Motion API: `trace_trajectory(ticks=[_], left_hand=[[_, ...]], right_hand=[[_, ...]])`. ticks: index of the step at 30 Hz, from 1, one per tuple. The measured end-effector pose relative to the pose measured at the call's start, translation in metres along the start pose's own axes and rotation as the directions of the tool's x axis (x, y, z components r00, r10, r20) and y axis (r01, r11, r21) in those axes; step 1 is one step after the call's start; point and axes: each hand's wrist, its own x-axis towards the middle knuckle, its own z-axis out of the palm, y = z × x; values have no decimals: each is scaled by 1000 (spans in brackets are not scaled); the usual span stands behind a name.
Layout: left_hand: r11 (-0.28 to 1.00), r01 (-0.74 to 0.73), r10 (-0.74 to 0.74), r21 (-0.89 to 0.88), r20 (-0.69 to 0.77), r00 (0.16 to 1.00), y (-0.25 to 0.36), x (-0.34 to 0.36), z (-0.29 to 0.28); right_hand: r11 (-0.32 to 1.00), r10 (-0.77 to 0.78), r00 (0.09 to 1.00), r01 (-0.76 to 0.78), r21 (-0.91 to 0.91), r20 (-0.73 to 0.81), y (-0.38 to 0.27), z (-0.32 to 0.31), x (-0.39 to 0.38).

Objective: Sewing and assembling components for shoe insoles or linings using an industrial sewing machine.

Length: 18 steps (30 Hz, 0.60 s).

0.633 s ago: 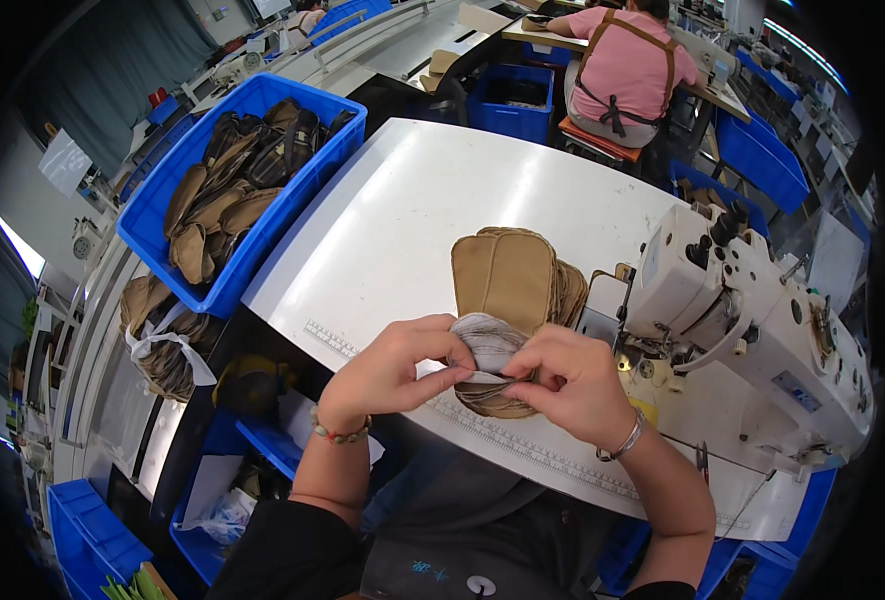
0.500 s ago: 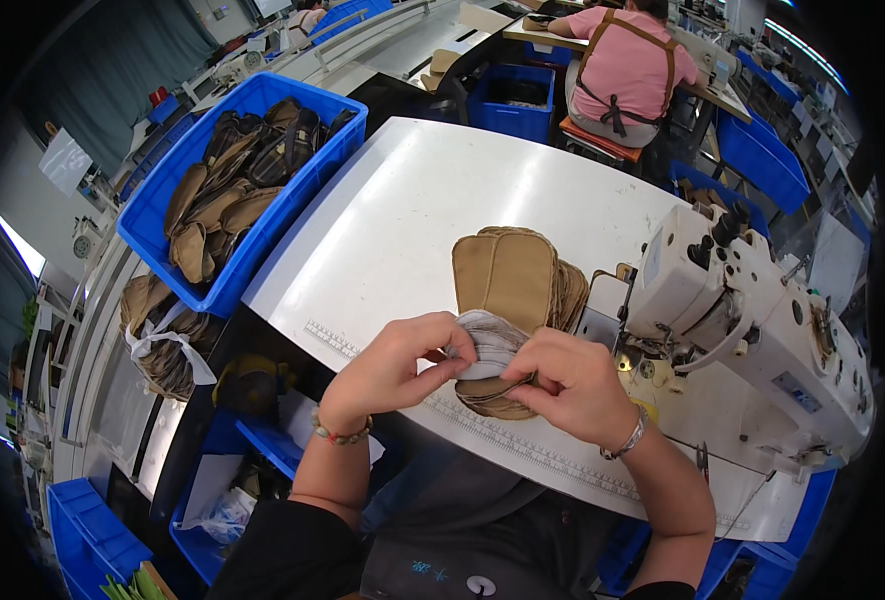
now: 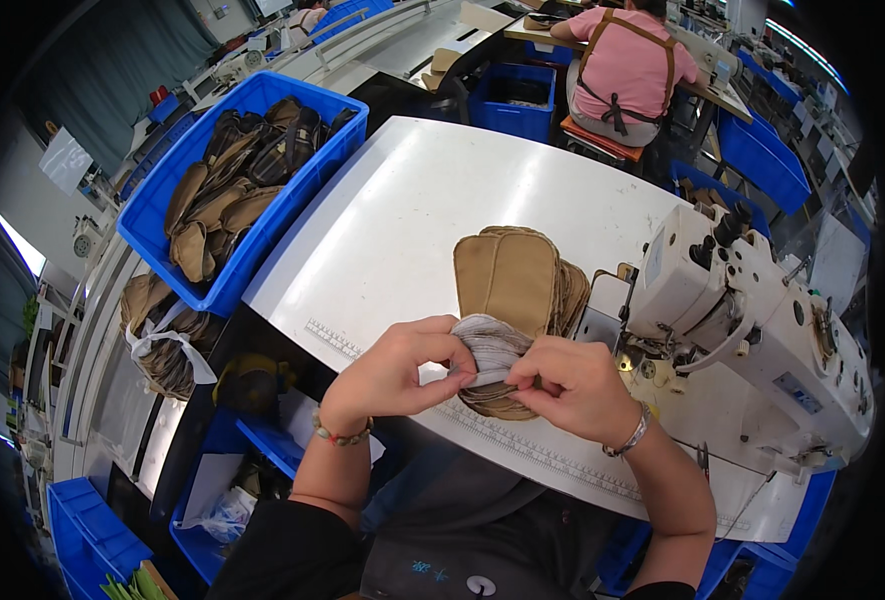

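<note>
Between my hands is a bundle of layered fabric pieces (image 3: 492,345), grey-white edges fanned upward and tan pieces (image 3: 497,403) showing below. My left hand (image 3: 412,368) pinches the bundle's left side between thumb and fingers. At its right side my right hand (image 3: 580,395) pinches the edge with bent fingers. Just beyond the bundle, a stack of tan rounded fabric pieces (image 3: 510,268) lies on the white table, several deep with stitched edges. The bundle's front overlaps this stack, so part of it is hidden.
A white sewing machine (image 3: 742,300) stands to the right on the white table (image 3: 362,215). At the left, a blue bin (image 3: 334,160) holds brown and dark fabric parts. A tied bundle of brown pieces (image 3: 167,340) hangs below it. Tweezers (image 3: 702,460) lie near the front right edge.
The grey-white layers between my fingers have shifted and fanned, with more edges showing now. Both hands have hardly moved.
</note>
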Motion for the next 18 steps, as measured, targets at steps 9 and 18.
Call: trace_trajectory(ticks=[9,18], left_hand=[[996,41,-48,-76,-89,995,-1,1,10],[999,-32,33,35,-28,999,11,0,11]], right_hand=[[979,-148,987,156,-130,64,4,-4,-1],[913,-295,950,311,-263,99,3,-3,1]])
